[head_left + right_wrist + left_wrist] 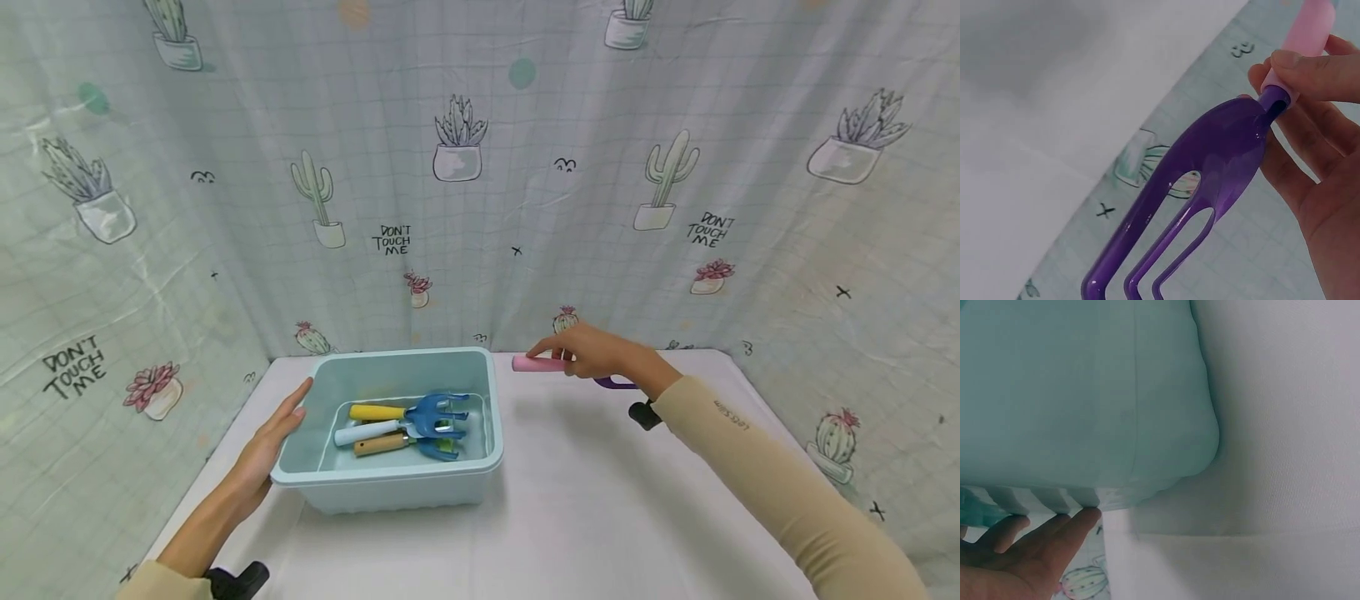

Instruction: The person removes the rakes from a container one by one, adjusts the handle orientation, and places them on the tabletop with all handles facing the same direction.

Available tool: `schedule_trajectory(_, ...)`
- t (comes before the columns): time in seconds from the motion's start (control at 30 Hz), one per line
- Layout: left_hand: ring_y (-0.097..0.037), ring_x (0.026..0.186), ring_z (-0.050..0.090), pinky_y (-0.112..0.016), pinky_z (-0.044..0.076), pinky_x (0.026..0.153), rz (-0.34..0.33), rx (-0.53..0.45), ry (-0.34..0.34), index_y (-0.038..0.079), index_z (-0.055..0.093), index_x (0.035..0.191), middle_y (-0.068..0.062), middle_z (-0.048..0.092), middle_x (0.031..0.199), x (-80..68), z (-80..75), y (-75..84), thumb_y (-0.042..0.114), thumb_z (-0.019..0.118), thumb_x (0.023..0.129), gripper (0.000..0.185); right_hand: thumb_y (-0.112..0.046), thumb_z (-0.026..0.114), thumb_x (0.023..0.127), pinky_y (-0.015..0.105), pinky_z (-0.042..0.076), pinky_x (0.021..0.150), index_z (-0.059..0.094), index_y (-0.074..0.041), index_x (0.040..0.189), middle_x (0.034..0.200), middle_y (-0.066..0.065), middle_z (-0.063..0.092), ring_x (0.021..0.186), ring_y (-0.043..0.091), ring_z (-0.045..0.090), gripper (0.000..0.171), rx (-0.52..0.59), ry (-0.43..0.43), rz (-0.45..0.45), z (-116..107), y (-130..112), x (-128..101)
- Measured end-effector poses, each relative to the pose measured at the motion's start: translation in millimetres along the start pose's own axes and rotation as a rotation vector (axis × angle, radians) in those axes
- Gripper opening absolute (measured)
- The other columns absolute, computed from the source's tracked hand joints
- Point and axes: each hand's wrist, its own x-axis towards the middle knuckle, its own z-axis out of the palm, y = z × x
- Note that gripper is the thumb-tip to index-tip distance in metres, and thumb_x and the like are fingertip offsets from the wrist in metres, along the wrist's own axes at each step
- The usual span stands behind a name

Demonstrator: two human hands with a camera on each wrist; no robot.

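Note:
In the head view my right hand grips the pink handle of a small hand rake, held above the table to the right of the bin. The right wrist view shows its purple pronged head, with my thumb and fingers round the handle end. A pale blue plastic bin stands on the left of the table. My left hand lies along its left side, and in the left wrist view its straight fingers touch the bin wall.
Inside the bin lie several garden hand tools with blue pronged heads, among them ones with a yellow handle, a light blue handle and a wooden handle. A cactus-printed curtain surrounds the white table at the back and sides.

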Motion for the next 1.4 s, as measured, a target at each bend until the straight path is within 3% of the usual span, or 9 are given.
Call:
schedule_trajectory(0.43,-0.047,0.159,-0.012,-0.082,0.003,0.116,-0.004,0.001,0.005,0.040,0.002,0.166,-0.005,-0.013,0.175,0.4,-0.4,0.8,0.055,0.030,0.110,0.065,0.009,0.060,0.087,0.031,0.060,0.078,0.068,-0.027,0.135,0.114,0.003,0.074,0.098,0.019,0.067,0.060,0.078,-0.019,0.033,41.8,26.1,0.8)
schedule_trajectory(0.63,-0.048,0.159,-0.010,-0.081,0.007,0.117,-0.011,0.002,0.004,0.039,0.002,0.166,-0.006,-0.013,0.175,-0.6,-0.6,0.9,0.056,0.029,0.110,0.065,0.009,0.060,0.090,0.033,0.059,0.087,0.069,-0.028,0.135,0.125,0.000,0.071,0.102,0.018,0.065,0.058,0.070,-0.010,0.020,65.4,38.0,2.7)
schedule_trajectory(0.83,-0.047,0.160,-0.010,-0.081,0.005,0.117,-0.008,-0.009,0.005,0.038,0.003,0.167,-0.006,-0.012,0.175,-0.3,-1.3,0.5,0.056,0.031,0.110,0.066,0.006,0.061,0.094,0.036,0.058,0.093,0.068,-0.030,0.135,0.126,-0.001,0.070,0.105,0.017,0.063,0.055,0.066,-0.022,0.038,87.4,48.5,4.1)
schedule_trajectory(1.03,-0.046,0.160,-0.011,-0.079,0.006,0.119,-0.016,-0.018,-0.007,0.038,0.002,0.167,-0.005,-0.013,0.175,1.1,-2.2,-1.5,0.052,0.031,0.111,0.064,0.012,0.055,0.091,0.044,0.057,0.096,0.070,-0.027,0.134,0.123,0.002,0.071,0.107,0.021,0.065,0.059,0.052,-0.003,0.023,97.5,51.7,2.9)
schedule_trajectory(1.4,-0.046,0.160,-0.011,-0.080,0.006,0.118,-0.023,-0.004,0.003,0.040,0.003,0.166,-0.005,-0.012,0.176,-0.2,-1.3,1.5,0.056,0.030,0.110,0.064,0.010,0.056,0.091,0.043,0.055,0.095,0.070,-0.029,0.134,0.116,0.001,0.071,0.105,0.019,0.062,0.060,0.013,0.039,0.028,110.5,57.7,4.6)
